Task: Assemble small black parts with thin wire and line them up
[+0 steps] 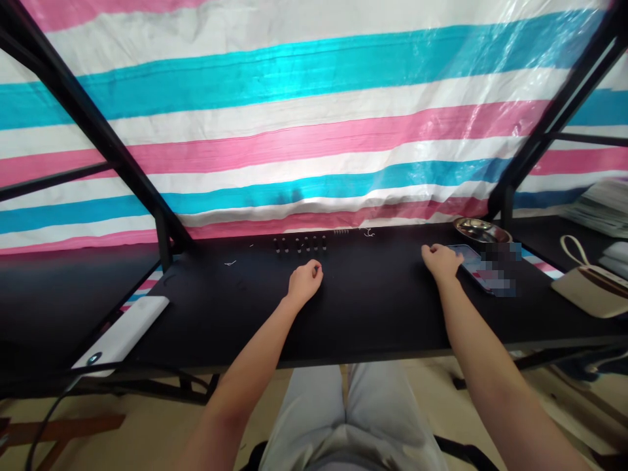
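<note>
Our curled, empty left hand (305, 280) rests on the black surface (373, 314). Our right hand (441, 260), also curled, touches a blue-screened smartphone (471, 263), its writing blurred.

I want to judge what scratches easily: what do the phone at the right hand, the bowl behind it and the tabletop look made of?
Phone: glossy, glass-like front with a lit screen; the body is hidden.
Bowl: metal, probably stainless steel, by its bright mirror-like rim.
Tabletop: matte black board, perhaps laminate or painted wood; thin flat edge, little glare.
</note>
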### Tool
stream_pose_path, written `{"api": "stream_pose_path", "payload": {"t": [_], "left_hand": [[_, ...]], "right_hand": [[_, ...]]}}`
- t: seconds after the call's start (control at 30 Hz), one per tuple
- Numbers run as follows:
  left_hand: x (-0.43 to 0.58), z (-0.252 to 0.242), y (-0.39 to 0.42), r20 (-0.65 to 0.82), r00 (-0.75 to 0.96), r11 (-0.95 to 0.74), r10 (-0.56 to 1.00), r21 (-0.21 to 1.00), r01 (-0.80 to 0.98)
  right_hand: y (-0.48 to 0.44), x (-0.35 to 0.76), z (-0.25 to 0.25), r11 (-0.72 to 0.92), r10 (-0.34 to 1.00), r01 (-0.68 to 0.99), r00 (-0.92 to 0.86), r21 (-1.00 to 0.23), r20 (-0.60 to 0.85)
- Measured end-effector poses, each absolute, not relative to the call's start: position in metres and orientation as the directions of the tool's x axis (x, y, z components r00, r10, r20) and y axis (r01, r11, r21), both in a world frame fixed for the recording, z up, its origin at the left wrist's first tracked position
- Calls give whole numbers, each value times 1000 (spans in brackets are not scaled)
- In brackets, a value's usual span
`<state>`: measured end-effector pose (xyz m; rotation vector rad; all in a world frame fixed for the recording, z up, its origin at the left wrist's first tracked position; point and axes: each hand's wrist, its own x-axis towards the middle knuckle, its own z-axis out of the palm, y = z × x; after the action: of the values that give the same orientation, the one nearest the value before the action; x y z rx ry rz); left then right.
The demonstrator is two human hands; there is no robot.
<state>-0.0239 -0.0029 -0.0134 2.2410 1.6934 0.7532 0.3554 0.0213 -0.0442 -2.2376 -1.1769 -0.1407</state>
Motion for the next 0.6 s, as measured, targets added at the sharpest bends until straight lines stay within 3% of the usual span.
{"api": "stream_pose_path", "payload": {"t": [0.23,0.6], "left_hand": [[-21,-13,-4,222,135,-227,966,467,854],[-18,-16,-7,208,154,-224,966,368,902]], "right_hand": [[23,343,-55,-20,781,831,360,-556,510],[28,342,-72,-21,859,912,227,-409,460]]}}
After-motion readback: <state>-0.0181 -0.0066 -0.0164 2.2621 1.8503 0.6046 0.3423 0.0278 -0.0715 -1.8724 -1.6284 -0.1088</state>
